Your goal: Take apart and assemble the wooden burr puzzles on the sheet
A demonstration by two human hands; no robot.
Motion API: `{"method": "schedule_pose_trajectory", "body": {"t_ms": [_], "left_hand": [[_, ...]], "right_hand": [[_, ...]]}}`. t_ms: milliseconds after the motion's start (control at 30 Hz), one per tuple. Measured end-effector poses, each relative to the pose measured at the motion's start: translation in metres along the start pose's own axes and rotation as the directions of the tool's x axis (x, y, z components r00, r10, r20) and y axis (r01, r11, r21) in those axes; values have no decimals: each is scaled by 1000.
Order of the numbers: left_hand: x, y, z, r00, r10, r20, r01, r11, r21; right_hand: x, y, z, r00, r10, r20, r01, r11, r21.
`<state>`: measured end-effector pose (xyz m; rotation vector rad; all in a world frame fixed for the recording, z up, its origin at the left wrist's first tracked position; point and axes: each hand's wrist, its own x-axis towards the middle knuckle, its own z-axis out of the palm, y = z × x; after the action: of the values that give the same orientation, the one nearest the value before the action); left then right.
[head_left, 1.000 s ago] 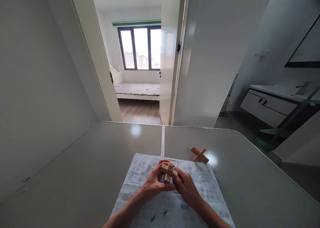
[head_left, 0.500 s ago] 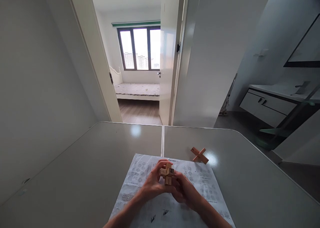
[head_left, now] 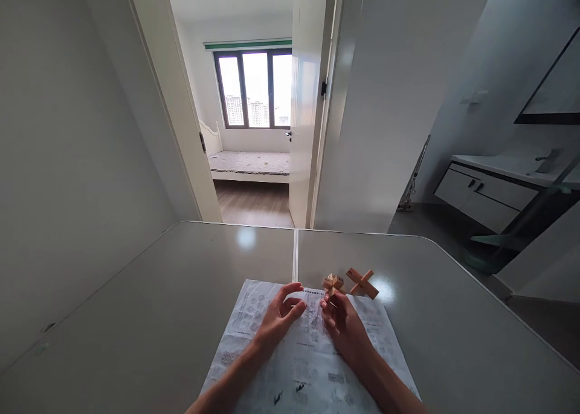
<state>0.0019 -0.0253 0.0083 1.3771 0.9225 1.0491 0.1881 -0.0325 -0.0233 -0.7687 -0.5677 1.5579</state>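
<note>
Right hand (head_left: 348, 332) fingers clamp the wooden puzzle (head_left: 333, 282) just beside the cross (head_left: 362, 282); left hand (head_left: 277, 318) fingers apart, empty. I'd keep it level.

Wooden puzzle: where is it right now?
Head view, right of centre: the wooden puzzle is at the right hand's fingertips, by the printed sheet's far edge, just left of the wooden cross.
</note>
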Motion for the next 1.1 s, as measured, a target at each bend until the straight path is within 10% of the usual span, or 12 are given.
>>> {"method": "schedule_pose_trajectory", "body": {"t_ms": [1100], "left_hand": [[1, 0, 3, 1000, -26, 3, 26, 1000, 1]], "right_hand": [[12, 2, -17, 996, 84, -35, -67, 935, 347]]}}
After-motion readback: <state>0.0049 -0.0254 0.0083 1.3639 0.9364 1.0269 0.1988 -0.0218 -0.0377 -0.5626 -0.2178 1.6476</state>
